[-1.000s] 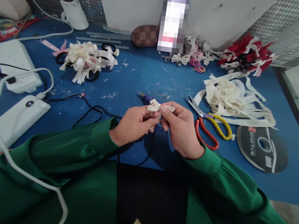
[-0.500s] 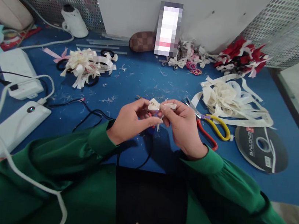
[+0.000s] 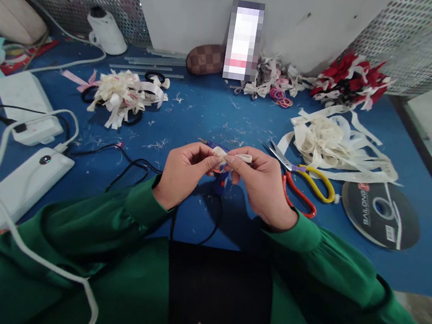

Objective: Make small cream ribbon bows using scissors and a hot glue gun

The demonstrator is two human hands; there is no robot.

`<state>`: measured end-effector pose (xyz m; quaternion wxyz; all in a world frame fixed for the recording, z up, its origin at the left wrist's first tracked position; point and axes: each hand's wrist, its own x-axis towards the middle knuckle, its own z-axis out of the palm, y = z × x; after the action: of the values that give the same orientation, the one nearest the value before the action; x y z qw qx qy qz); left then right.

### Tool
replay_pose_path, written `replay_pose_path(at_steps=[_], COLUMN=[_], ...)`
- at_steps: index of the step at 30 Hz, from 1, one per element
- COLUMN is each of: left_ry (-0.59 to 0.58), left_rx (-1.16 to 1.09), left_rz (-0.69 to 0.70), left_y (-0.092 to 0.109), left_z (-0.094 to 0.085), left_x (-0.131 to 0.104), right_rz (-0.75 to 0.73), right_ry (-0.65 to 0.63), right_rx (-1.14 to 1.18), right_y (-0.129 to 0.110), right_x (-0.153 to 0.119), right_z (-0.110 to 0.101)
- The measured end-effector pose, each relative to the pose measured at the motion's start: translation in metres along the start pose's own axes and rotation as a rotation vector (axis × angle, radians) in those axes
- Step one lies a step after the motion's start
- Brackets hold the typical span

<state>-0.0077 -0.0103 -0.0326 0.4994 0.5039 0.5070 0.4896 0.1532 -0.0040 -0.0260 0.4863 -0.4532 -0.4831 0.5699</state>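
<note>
Near the middle of the blue table, my left hand (image 3: 184, 172) pinches the left part of a small cream ribbon bow (image 3: 220, 152). My right hand (image 3: 264, 182) grips the same bow from the right, and one loop sticks out above its fingers. Both hands' fingertips nearly meet at the bow's centre. Under the hands lies a blue tool (image 3: 219, 184) with a black cord, partly hidden by the fingers. Scissors (image 3: 304, 177) with red and yellow handles lie just right of my right hand, their blades apart.
Loose cream ribbon (image 3: 323, 139) and a black spool (image 3: 380, 214) lie at the right. A pile of cream bows (image 3: 119, 94) is at the left, near a white power bank (image 3: 21, 188) and cables. A phone (image 3: 244, 40) stands at the back beside a checked case (image 3: 205, 59).
My left thumb has moved up onto the bow, and its fingers have closed in. The bow sits slightly lower, and more of the blue tool shows beneath the hands.
</note>
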Motion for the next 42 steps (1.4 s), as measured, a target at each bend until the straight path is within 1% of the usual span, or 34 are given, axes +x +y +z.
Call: replay_pose_path(at_steps=[3,6,8,10,12,14,15,17,19,21,23,26,29,31,33,35,38,40,42], left_ry=[-0.042,-0.077,-0.090,-0.095,-0.099,-0.105,-0.109,-0.112,-0.087,-0.045,0.001,0.037,0.042,0.038,0.031,0.019,-0.012,-0.057,-0.088], left_rx=[0.002,0.022,0.092,0.198,0.296,0.348,0.352,0.311,0.211,0.124,0.102,0.151,0.221,0.254,0.239,0.160,-0.001,-0.035,-0.016], left_rz=[-0.032,-0.027,0.020,0.101,0.184,0.221,0.215,0.159,0.083,0.042,0.042,0.080,0.106,0.095,0.067,0.026,-0.061,-0.110,-0.127], left_y=[-0.002,0.001,0.004,0.007,0.007,0.006,0.005,0.002,-0.001,-0.002,-0.003,-0.003,-0.003,-0.004,-0.006,-0.007,-0.005,-0.003,-0.002], left_z=[0.001,0.002,0.002,0.002,0.001,0.000,-0.001,-0.002,-0.003,-0.004,-0.004,-0.003,-0.003,-0.002,-0.002,-0.001,0.000,0.001,0.000], left_x=[-0.002,-0.004,-0.005,-0.006,-0.005,-0.003,-0.002,0.000,0.002,0.004,0.004,0.002,0.000,0.000,0.001,0.002,0.003,0.002,0.001], right_rz=[0.015,0.067,0.112,0.148,0.160,0.151,0.142,0.113,0.079,0.057,0.060,0.065,0.076,0.096,0.104,0.094,0.062,0.045,0.040], right_ry=[0.040,0.051,0.047,0.051,0.066,0.072,0.067,0.046,0.026,0.007,-0.021,-0.059,-0.115,-0.171,-0.201,-0.173,-0.096,-0.073,-0.066], right_rx=[0.072,0.148,0.191,0.209,0.205,0.188,0.177,0.139,0.087,0.038,0.008,-0.026,-0.089,-0.118,-0.121,-0.112,-0.118,-0.143,-0.173], right_y=[0.000,0.002,0.004,0.007,0.010,0.011,0.011,0.010,0.008,0.007,0.008,0.010,0.009,0.007,0.005,0.004,0.004,0.005,0.006], right_x=[0.000,-0.001,-0.001,-0.001,0.000,0.002,0.002,0.004,0.004,0.004,0.003,0.002,0.001,0.001,0.001,0.001,0.003,0.004,0.004], right_z=[0.001,0.002,0.003,0.004,0.004,0.003,0.003,0.002,0.000,0.000,0.000,0.000,0.000,-0.001,-0.001,-0.001,-0.002,-0.002,-0.003])
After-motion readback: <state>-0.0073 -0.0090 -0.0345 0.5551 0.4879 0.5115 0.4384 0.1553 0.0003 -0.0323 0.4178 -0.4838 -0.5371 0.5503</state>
